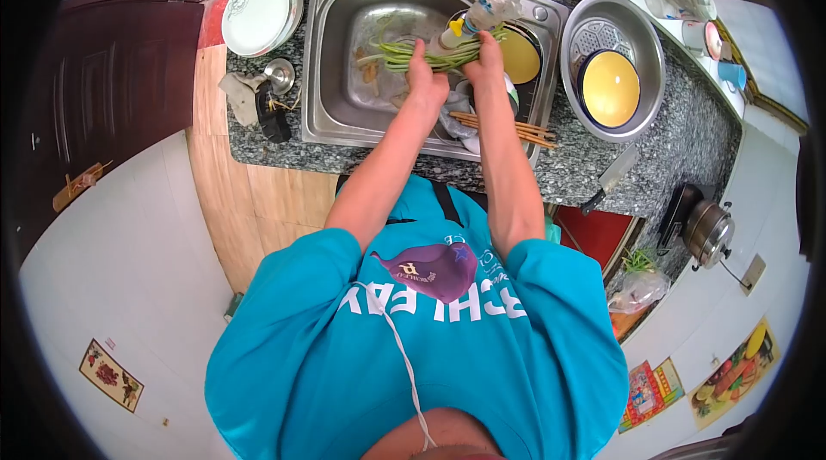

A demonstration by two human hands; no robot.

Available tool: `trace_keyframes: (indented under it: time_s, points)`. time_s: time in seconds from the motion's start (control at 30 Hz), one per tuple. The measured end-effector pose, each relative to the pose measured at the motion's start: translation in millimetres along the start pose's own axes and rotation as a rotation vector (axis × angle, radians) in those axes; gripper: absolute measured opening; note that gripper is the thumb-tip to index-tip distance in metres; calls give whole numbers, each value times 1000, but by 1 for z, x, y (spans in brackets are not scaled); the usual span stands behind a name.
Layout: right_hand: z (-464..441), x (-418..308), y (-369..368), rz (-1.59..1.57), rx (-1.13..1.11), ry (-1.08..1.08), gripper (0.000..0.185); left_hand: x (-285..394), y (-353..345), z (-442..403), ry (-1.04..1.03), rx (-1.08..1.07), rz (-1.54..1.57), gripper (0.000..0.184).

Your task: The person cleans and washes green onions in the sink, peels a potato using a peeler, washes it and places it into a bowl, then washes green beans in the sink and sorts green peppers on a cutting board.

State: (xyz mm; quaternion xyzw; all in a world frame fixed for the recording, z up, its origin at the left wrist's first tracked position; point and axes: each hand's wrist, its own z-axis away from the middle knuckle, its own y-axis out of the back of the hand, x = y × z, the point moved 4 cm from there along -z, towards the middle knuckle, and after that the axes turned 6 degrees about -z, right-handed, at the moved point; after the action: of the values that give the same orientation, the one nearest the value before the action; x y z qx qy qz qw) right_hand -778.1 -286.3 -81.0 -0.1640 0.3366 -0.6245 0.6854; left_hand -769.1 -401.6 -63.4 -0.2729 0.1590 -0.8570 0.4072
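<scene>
Over the steel sink (344, 107), a bunch of long green stalks (400, 55) lies across both hands, below the faucet (492, 8). My left hand (426, 77) is closed round the bunch on the left side of the faucet. On the right side, my right hand (486, 60) grips the same bunch, its thumb up. Loose brownish scraps (368, 71) lie in the basin under the stalks. A grey cloth (456, 123) and several chopsticks (516, 129) rest at the sink's front edge, close to my forearms.
Stacked white plates (256, 14) stand left of the sink. To its right, a steel basin (572, 98) holds a yellow bowl (611, 88). A knife (613, 176) lies near the counter's front edge. A pot (708, 232) is further right.
</scene>
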Motion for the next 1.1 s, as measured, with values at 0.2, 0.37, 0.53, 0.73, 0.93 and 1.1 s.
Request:
trace_keyframes:
  time_s: [0.2,0.37,0.53,0.73,0.93,1.1]
  points:
    - [0,-14,3,-157,-129,17,27,-1,-8,3,32,-77,7,40]
    - [23,-15,-5,-237,-334,44,37,-2,-8,0,58,-163,-12,40]
    - [48,6,-6,-204,-168,214,31,12,13,-3,47,-72,-7,30]
    - [113,62,5,213,-103,217,17,44,39,15,43,-58,99,30]
    - [134,105,12,329,-25,284,19,74,74,20,-106,149,-50,34]
    - [149,124,15,251,27,335,23,92,72,34,-140,36,-170,34]
